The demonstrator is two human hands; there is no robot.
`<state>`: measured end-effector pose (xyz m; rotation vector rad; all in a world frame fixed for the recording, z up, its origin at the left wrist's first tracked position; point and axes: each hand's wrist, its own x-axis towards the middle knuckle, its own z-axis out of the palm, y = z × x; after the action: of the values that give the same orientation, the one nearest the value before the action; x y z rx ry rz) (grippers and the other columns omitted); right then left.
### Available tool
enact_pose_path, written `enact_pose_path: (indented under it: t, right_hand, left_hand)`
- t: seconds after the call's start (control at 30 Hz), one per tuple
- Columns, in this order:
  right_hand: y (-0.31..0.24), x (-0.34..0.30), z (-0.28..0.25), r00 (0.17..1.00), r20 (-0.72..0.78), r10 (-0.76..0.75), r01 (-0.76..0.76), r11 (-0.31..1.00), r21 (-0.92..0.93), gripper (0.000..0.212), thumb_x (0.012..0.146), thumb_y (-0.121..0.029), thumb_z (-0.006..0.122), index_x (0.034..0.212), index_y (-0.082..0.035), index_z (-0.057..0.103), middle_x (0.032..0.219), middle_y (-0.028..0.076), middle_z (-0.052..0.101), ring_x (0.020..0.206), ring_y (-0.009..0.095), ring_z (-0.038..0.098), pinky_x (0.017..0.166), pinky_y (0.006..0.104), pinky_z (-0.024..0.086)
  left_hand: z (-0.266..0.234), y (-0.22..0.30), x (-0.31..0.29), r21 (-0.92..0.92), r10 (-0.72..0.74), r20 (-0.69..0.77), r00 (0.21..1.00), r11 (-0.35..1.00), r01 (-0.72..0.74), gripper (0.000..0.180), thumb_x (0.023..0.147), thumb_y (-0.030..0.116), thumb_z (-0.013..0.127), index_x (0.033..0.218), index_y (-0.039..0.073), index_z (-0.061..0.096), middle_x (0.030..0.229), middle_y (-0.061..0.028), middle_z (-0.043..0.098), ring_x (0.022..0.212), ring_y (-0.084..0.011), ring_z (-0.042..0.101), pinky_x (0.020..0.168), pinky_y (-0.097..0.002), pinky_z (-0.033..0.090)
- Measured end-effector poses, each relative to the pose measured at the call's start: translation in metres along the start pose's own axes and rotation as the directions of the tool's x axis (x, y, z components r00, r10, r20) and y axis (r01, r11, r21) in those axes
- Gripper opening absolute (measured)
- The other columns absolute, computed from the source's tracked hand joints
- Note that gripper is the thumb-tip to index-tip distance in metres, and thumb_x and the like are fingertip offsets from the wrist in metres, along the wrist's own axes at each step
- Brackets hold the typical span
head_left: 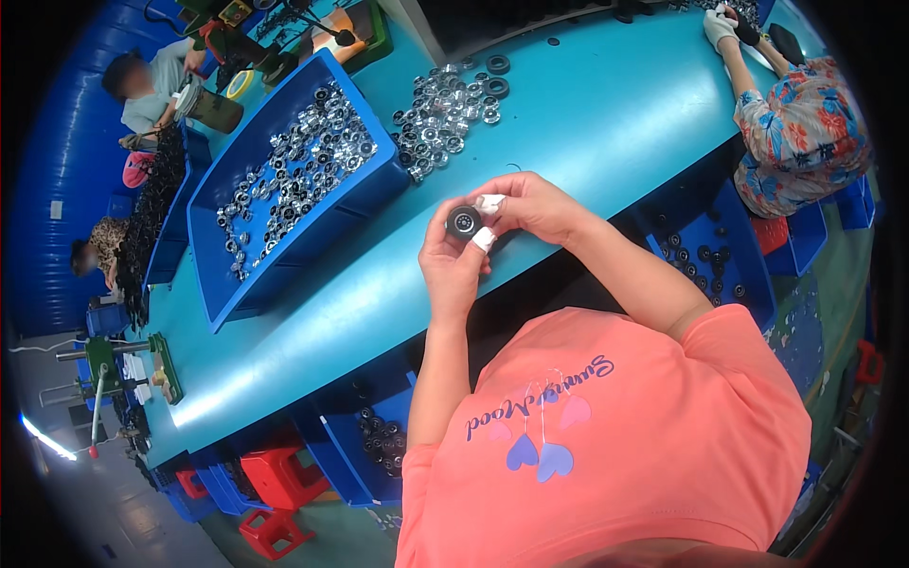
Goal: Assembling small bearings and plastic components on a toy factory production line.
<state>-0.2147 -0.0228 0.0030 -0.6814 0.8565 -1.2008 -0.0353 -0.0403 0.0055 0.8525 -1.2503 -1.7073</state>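
Note:
A small black toy wheel [464,223] with a silvery hub is held over the near edge of the turquoise table. My left hand [449,263] grips it from the left and below, with the thumb against its side. My right hand [532,210] closes on it from the right. White wraps cover some fingertips. To the left, a blue bin [308,254] holds many shiny clear and black wheel hubs. More clear hubs [443,118] lie loose on the table beyond my hands, beside two black tires [497,64].
Blue bins below the table edge hold black wheels [381,443] on the left and more on the right [701,260]. A co-worker in a floral shirt [805,118] works at far right. Red stools [284,476] and a green hand press [102,364] stand lower left.

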Motion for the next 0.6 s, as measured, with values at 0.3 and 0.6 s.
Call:
enact_pose_path:
  t: [0.3,0.6]
  right_hand:
    - [0.000,-0.001,0.003,0.999,0.012,-0.044,0.045,0.994,-0.104,0.033,0.092,-0.016,0.073,0.119,0.003,0.068,0.103,0.010,0.073,0.089,0.015,0.070,0.081,0.0300,0.059]
    - [0.003,0.001,0.008,0.995,-0.073,-0.070,0.062,0.992,-0.112,0.025,0.091,-0.008,0.070,0.114,0.004,0.070,0.099,0.010,0.073,0.085,0.014,0.070,0.078,0.0284,0.058]
  left_hand:
    - [-0.004,-0.002,-0.002,0.045,-0.050,0.021,0.999,0.998,0.049,0.061,0.089,0.001,0.071,0.146,0.003,0.046,0.104,-0.0066,0.066,0.077,-0.0117,0.064,0.057,-0.0245,0.054]
    - [-0.008,0.005,0.005,0.050,-0.067,-0.052,0.996,0.996,0.070,0.037,0.098,0.003,0.056,0.136,0.002,0.061,0.092,-0.0096,0.068,0.072,-0.0120,0.065,0.059,-0.0278,0.059]
